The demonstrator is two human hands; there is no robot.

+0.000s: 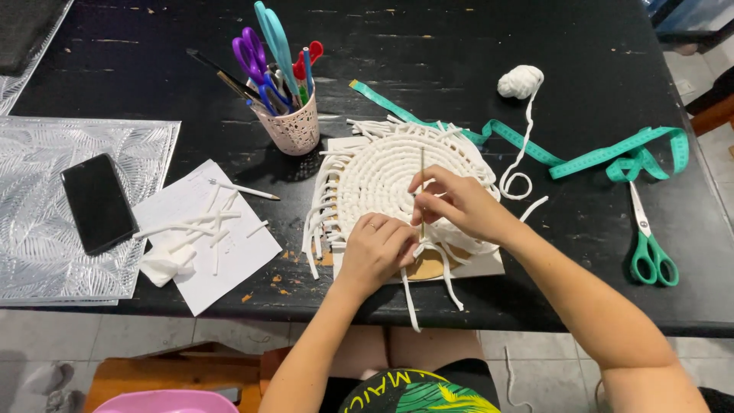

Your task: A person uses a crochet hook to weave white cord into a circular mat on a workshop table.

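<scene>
Woven cord disc (375, 172) beside pen cup (294, 126)

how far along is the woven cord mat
Mostly done: the white coiled mat already shows many closed rings. In hand: the right hand pinches a thin stick at the near edge while the left hand holds cords there. Left: loose cord ends hang around the rim, and the cord ball is attached.

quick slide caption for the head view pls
Both hands, left hand and right hand, work a thin stick into a white coiled cord mat on a black table.
</scene>
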